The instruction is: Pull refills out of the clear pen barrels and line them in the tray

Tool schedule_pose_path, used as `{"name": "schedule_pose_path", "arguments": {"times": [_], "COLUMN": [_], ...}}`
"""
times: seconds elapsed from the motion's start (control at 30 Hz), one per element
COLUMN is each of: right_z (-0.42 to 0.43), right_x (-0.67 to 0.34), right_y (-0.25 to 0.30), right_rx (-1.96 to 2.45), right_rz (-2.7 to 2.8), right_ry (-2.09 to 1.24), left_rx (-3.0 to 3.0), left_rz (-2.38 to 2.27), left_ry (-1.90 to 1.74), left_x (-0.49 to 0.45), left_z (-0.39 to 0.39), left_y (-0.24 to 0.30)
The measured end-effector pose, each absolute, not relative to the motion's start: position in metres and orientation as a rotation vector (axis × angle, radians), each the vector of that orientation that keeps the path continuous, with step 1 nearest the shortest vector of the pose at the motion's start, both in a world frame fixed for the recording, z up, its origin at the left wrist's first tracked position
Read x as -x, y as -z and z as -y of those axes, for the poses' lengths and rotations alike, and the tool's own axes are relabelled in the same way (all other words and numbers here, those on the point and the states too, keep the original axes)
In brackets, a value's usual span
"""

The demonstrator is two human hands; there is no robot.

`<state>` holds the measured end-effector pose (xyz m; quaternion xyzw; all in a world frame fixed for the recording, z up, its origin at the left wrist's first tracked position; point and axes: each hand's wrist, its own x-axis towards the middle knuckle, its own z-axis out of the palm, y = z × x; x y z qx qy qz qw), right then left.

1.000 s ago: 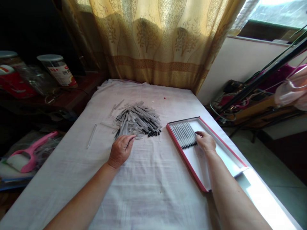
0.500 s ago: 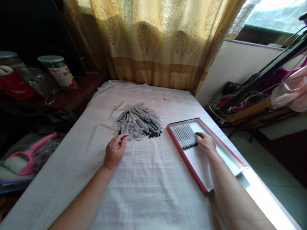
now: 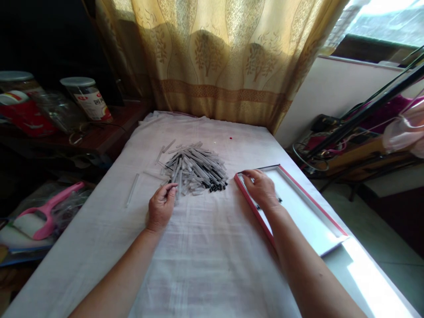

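A pile of clear-barrelled pens with black ends (image 3: 202,168) lies on the white cloth. At its near left edge is my left hand (image 3: 161,206), closed in a pinch; what is between thumb and forefinger is too small to make out. My right hand (image 3: 260,187) reaches into the shallow red-edged white box (image 3: 309,221) on the right. It covers most of the row of pens (image 3: 280,198) lying in the box's far left part, so only a few ends show. Its fingers bend downward by the box's left wall, and their tips are hidden.
One loose clear tube (image 3: 132,190) lies left of the pile. A small red piece (image 3: 231,138) is on the cloth further back. Jars (image 3: 88,99) stand on a dark shelf at left, above a pink-handled item (image 3: 49,210). A curtain (image 3: 212,57) hangs behind the table.
My right hand has moved left across the box, from the right end of the pen row to over it. My left hand stays by the pile. The view has shifted slightly.
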<state>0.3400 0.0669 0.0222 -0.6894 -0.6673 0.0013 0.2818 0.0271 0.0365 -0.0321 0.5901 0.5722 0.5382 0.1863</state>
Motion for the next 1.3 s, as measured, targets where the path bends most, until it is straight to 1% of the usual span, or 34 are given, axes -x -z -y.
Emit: {"name": "schedule_pose_path", "arguments": {"times": [0.1,0.2,0.33,0.47,0.6,0.67,0.77,0.87,0.93,1.0,1.17,1.3], "right_z": [-0.069,-0.073,-0.081,-0.082,-0.070,-0.060,-0.045,-0.039,-0.042,-0.051,-0.076,-0.084], "right_x": [-0.289,-0.254,-0.235,-0.239,-0.258,-0.265,-0.265,-0.259,-0.257,-0.259,-0.264,-0.257], "right_y": [-0.021,-0.013,-0.004,-0.001,-0.001,-0.001,-0.003,-0.003,-0.002,0.000,0.002,0.000], "right_rx": [1.841,1.878,1.981,1.957,1.732,1.606,1.449,1.340,1.318,1.369,1.900,2.130], "right_rz": [1.946,2.048,2.045,1.877,1.486,1.318,1.310,1.439,1.483,1.507,1.793,1.949], "right_ry": [-0.154,-0.170,-0.136,-0.144,-0.185,-0.294,-0.583,-0.825,-0.890,-0.833,-0.301,-0.179], "left_rx": [-1.660,-1.656,-1.657,-1.694,-1.905,-2.062,-2.303,-2.476,-2.517,-2.495,-2.398,-2.363], "left_rz": [-1.600,-1.581,-1.560,-1.573,-1.554,-1.543,-1.556,-1.565,-1.534,-1.512,-1.534,-1.529], "left_ry": [-1.529,-1.539,-1.524,-1.493,-1.500,-1.557,-1.568,-1.428,-1.326,-1.272,-1.312,-1.318], "left_x": [-0.027,-0.028,-0.029,-0.028,-0.029,-0.032,-0.038,-0.040,-0.039,-0.036,-0.033,-0.033], "left_z": [-0.036,-0.036,-0.035,-0.034,-0.033,-0.031,-0.028,-0.025,-0.024,-0.025,-0.026,-0.027], "left_y": [0.032,0.031,0.031,0.032,0.032,0.032,0.031,0.032,0.033,0.034,0.034,0.034]}}
